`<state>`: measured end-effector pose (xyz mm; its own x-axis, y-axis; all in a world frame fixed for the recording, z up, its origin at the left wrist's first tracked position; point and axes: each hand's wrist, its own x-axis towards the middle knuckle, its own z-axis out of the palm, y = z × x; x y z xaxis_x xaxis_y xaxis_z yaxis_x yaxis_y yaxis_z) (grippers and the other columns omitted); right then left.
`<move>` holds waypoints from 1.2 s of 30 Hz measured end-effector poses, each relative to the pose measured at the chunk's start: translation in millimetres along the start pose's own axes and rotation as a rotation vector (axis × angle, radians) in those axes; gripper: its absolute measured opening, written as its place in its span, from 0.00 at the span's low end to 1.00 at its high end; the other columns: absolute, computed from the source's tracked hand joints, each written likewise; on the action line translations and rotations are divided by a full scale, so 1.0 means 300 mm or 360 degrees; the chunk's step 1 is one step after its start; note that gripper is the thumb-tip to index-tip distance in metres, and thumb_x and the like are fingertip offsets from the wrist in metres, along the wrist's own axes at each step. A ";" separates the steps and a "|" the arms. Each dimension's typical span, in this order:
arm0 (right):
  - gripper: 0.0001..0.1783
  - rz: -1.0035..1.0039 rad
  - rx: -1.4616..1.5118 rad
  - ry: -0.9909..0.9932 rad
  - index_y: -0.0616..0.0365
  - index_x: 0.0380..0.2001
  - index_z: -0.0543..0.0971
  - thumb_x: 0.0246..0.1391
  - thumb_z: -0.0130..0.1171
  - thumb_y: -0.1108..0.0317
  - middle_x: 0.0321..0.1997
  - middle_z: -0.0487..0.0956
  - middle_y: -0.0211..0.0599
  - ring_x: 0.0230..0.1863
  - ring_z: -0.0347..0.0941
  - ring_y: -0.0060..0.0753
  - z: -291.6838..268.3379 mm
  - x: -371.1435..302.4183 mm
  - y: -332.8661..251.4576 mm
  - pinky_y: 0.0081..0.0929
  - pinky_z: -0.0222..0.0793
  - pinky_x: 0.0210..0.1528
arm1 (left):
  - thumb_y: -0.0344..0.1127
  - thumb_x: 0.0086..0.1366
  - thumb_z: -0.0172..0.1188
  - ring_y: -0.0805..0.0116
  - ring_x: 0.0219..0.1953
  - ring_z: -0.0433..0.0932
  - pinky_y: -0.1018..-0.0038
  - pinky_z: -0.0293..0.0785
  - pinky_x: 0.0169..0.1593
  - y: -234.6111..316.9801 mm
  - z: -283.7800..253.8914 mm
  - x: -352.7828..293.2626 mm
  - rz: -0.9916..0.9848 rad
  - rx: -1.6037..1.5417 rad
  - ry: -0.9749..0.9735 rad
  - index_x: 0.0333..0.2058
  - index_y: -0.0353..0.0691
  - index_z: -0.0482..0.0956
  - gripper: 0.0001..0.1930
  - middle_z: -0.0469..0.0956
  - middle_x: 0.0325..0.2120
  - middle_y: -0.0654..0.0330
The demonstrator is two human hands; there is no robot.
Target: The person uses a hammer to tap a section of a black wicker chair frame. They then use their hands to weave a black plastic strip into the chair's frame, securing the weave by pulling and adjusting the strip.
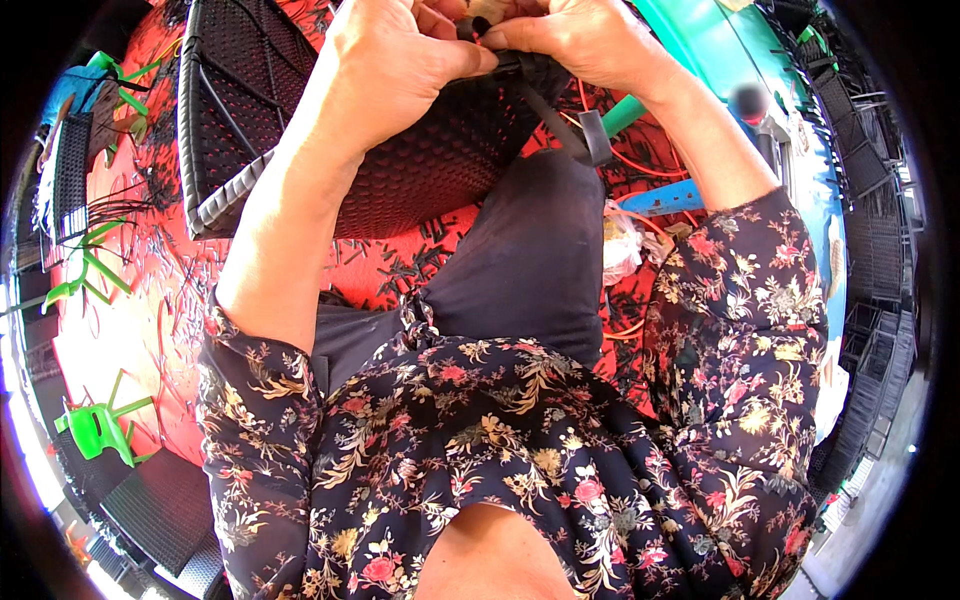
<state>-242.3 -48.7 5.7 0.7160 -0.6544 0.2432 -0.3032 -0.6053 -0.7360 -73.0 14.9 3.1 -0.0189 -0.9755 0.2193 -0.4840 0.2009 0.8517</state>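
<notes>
Wickerwork (420,170) sits up ahead of the person, black and tightly woven, tilted over the red floor (345,275) with its thick wrapped edge angling down at the left. And look at the hands, right at the top of the view! The left hand (385,70) reaches across the wickerwork, thumb pressed in; the right hand (590,45) meets it from the other side, thumbs nearly together. Both grips are closed on dark material (510,66) at the wickerwork's upper part, though the fingers run up to the frame's edge and I can't tell exactly how it lies between them. Below the right hand a dark strap (545,110) slants down to a grey end, near the bent knee of the dark trousers (520,260). Short black offcuts (435,235) litter the floor everywhere! Right of the leg, a blue bar (660,198) lies near a crumpled clear bag (622,250), with orange cord running about. Over at the far left, a bright green stool (97,430); on the far right, dark woven panels (870,250) crowd the rim.
</notes>
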 end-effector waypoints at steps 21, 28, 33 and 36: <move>0.10 -0.0187 0.0250 0.0112 0.64 0.32 0.78 0.43 0.57 0.83 0.30 0.79 0.32 0.35 0.73 0.19 0.019 -0.002 0.063 0.21 0.69 0.39 | 0.20 0.46 0.67 0.79 0.26 0.75 0.81 0.72 0.32 -0.032 0.004 -0.002 0.0217 -0.0189 -0.0032 0.32 0.31 0.79 0.12 0.78 0.23 0.63; 0.07 -0.0127 0.0282 -0.0006 0.65 0.32 0.78 0.46 0.57 0.82 0.29 0.77 0.29 0.32 0.71 0.18 -0.003 -0.004 0.050 0.20 0.67 0.38 | 0.20 0.46 0.66 0.79 0.27 0.76 0.81 0.73 0.34 -0.015 -0.002 -0.005 0.0163 -0.0107 -0.0029 0.32 0.31 0.78 0.12 0.79 0.25 0.62; 0.05 0.0264 0.0322 0.0079 0.64 0.32 0.78 0.49 0.58 0.78 0.29 0.78 0.32 0.33 0.72 0.20 0.012 -0.055 0.009 0.22 0.68 0.38 | 0.20 0.48 0.65 0.79 0.28 0.76 0.81 0.73 0.34 -0.038 0.011 -0.005 0.0282 -0.0202 -0.0049 0.32 0.33 0.79 0.11 0.80 0.25 0.62; 0.05 -0.0177 -0.0069 0.0273 0.63 0.32 0.79 0.50 0.58 0.77 0.31 0.78 0.40 0.35 0.75 0.30 0.032 -0.099 0.040 0.26 0.69 0.39 | 0.20 0.49 0.64 0.78 0.28 0.76 0.81 0.72 0.33 -0.042 0.015 -0.001 0.0301 -0.0184 -0.0141 0.33 0.33 0.80 0.10 0.80 0.25 0.62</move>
<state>-261.1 -32.1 -16.2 0.6300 -0.6478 0.4282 -0.2577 -0.6946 -0.6717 -70.8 12.4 -9.7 -0.1789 -0.9226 0.3418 -0.3615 0.3848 0.8493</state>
